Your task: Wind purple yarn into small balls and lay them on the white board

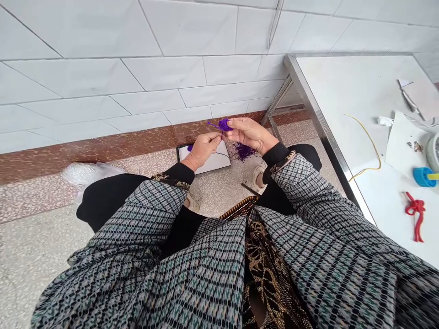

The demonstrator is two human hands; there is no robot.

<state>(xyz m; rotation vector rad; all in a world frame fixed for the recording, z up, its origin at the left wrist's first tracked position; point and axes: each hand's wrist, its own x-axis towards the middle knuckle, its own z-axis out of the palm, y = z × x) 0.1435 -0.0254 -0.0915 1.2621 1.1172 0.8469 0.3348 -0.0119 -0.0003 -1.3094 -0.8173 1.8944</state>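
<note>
My right hand (249, 134) pinches a small purple knot of cord (224, 124) at its fingertips, held out in front of me. My left hand (203, 149) is closed on a thin purple strand that runs up to that knot. A loose bundle of purple thread (243, 151) hangs below my right hand. Both hands hover above a white board with a dark frame (215, 162) that lies on the floor by the wall.
A white table with a metal edge (320, 121) stands to my right, carrying a yellow cord (372, 146), a red knotted cord (415, 214), a blue spool (422, 177) and paper scraps. A clear plastic bag (85, 172) lies on the speckled floor at left. A tiled wall is ahead.
</note>
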